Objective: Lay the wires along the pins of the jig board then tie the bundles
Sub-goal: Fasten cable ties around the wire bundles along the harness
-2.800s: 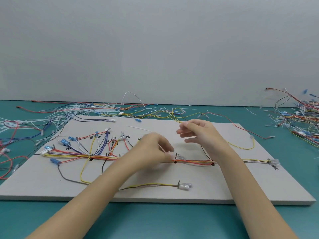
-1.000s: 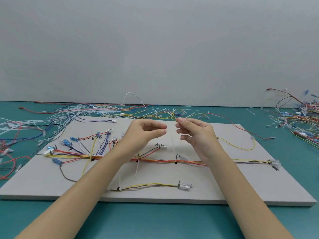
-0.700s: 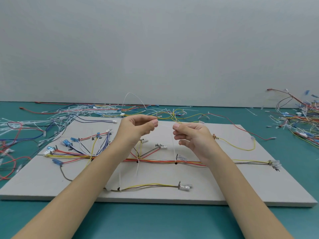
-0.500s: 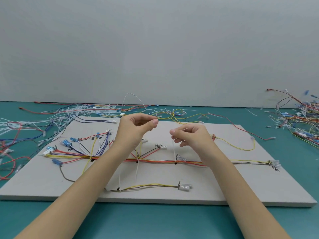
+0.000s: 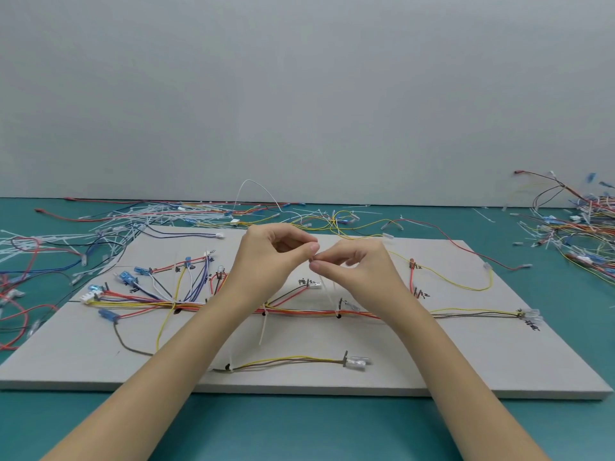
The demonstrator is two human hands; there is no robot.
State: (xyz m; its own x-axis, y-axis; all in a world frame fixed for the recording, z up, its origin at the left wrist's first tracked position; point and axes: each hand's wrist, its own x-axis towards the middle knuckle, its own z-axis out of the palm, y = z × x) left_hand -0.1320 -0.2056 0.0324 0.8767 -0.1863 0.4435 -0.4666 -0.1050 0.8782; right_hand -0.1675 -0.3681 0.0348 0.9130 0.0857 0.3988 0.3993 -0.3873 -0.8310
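Above the board (image 5: 499, 367), both hands pinch a thin cable tie (image 5: 327, 291): left hand (image 5: 266, 261) and right hand (image 5: 359, 271) meet fingertip to fingertip. The tie hangs down toward the wire bundle (image 5: 306, 312) directly below.

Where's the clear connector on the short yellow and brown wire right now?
In the head view, the clear connector lies near the jig board's front edge, centre-right, below the main bundle.

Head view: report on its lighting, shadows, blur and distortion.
Head view: even, soft light, no glare; only faint shadows under the forearms on the jig board. Wide-angle bending bows the table's far edge and the board's sides. Left hand and right hand are fairly sharp; the white cable tie hanging from them is smeared and faint. The wire pile at right looks soft.
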